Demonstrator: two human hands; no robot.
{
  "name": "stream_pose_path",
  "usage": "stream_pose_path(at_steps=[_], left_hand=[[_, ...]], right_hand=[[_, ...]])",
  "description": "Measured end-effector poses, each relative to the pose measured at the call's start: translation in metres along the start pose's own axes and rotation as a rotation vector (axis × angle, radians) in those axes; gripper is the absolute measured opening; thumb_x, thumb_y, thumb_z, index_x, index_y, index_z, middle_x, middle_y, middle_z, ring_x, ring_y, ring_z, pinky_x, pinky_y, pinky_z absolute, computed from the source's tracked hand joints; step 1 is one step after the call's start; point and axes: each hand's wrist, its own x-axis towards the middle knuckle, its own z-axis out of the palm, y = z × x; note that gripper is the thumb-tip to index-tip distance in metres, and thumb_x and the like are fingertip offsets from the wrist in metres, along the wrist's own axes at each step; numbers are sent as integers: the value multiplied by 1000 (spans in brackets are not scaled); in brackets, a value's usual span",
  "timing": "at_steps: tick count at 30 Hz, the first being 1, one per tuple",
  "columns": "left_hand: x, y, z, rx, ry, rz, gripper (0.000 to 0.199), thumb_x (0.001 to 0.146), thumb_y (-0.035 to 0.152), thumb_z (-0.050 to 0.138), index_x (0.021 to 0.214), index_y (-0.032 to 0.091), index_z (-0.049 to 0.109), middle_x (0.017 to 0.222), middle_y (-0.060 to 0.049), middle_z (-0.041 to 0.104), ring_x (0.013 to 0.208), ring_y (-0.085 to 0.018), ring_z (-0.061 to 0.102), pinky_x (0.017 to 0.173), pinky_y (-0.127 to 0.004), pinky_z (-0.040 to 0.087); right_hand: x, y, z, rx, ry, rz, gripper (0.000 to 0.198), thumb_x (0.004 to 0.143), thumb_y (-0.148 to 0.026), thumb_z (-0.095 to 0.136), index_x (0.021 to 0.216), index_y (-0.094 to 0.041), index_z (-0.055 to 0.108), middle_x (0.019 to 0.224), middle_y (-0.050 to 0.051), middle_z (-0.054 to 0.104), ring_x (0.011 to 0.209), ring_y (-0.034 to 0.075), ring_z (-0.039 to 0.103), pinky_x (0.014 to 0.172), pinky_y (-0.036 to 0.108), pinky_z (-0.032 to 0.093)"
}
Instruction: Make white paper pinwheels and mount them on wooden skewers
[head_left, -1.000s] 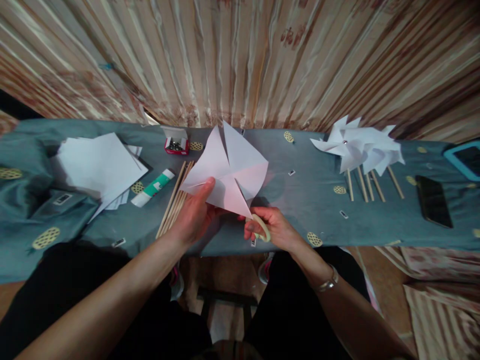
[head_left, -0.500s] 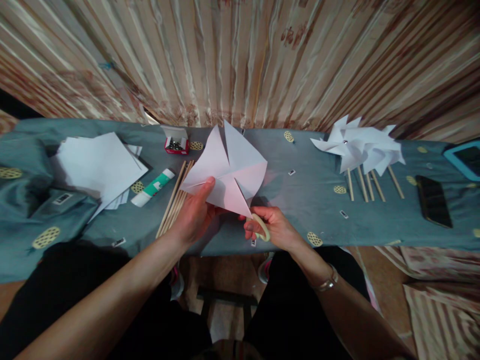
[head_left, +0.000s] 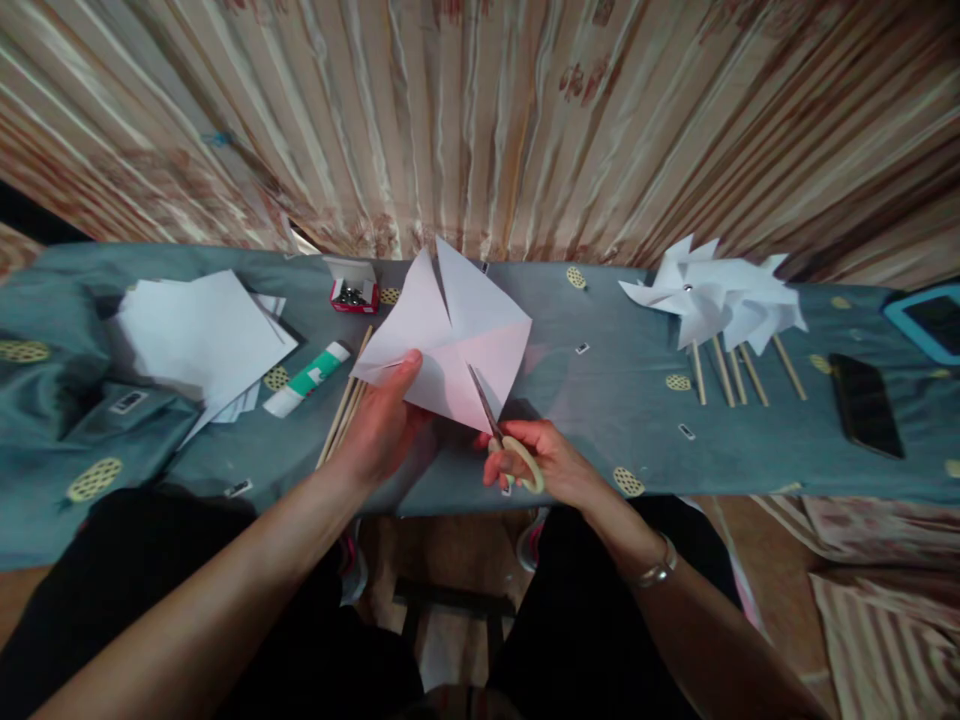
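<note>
My left hand (head_left: 386,425) grips a white sheet of paper (head_left: 480,325) by its lower left side, thumb on top and fingers underneath. Slits run inward from the sheet's corners, and one at the top gapes apart. In my right hand (head_left: 544,460) is a pair of scissors (head_left: 523,458) with pale yellow handles. A scissor blade lies along the slit at the paper's lower right corner, its tip toward the centre. Several wooden sticks (head_left: 341,420) lie on the table just left of my left hand, partly covered by it and the paper.
At the left lie a stack of white paper (head_left: 202,335) and a green-and-white glue stick (head_left: 306,379). Behind the sticks stands an open red box of small metal pins (head_left: 354,293). To the right are paper pinwheels (head_left: 712,290) on sticks, a black phone (head_left: 866,405) and a blue-framed device (head_left: 930,318).
The scissors have shifted slightly right and down, and a blade now shows above the paper along the lower right slit. The paper has moved a little to the left.
</note>
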Motion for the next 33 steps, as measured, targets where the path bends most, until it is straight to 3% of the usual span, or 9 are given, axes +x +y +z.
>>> stream_pose_path(at_steps=[9,12,15,19,21,26,30,33], left_hand=[[9,12,-6,12,19,58,31,84,28,60,114,20,60,105,-7,69,98,-24,62,74,-31,54],[10,11,-7,5,25,48,27,84,28,61,109,18,62,103,-7,69,95,-23,63,72,-31,54],[9,11,-7,-7,9,21,21,82,25,63,101,17,65,100,-6,69,88,-20,64,69,-27,53],[6,10,-6,49,-33,-67,19,78,25,66,95,17,66,91,-3,71,79,-18,64,67,-28,54],[3,8,-6,89,-58,-132,21,75,26,70,93,17,66,85,-3,71,73,-17,64,65,-28,53],[-2,0,-6,156,-88,-249,24,68,31,76,85,16,68,77,-4,70,65,-17,62,60,-27,51],[-3,-3,-7,195,-70,-248,25,64,33,78,81,17,68,75,-3,70,65,-18,63,61,-27,49],[-4,-5,-6,229,-78,-257,26,62,34,79,78,16,69,73,-4,70,63,-18,63,59,-28,47]], right_hand=[[-14,-9,-23,-59,-223,91,48,67,-50,77,93,-12,62,68,0,66,55,7,59,53,21,45],[-22,-13,-39,-77,-241,59,52,66,-53,77,95,-12,64,66,1,68,54,8,58,52,21,43],[-27,-15,-56,-52,-69,-87,57,65,-61,74,95,-13,67,64,2,68,50,9,55,47,22,39],[-20,-20,-70,24,399,-320,55,60,-62,76,92,-18,67,68,2,68,53,12,55,48,24,38],[-14,-22,-72,6,545,-382,49,60,-56,78,91,-20,66,72,2,70,57,12,57,51,25,40],[-7,-21,-73,-70,529,-375,40,64,-47,77,91,-21,66,75,1,69,62,12,57,57,27,42],[-6,-15,-77,-136,546,-375,35,65,-40,78,92,-22,66,72,-3,62,61,10,52,55,25,40],[-6,-15,-76,-124,478,-363,36,61,-39,81,90,-22,67,69,-5,58,58,8,47,52,23,39]])
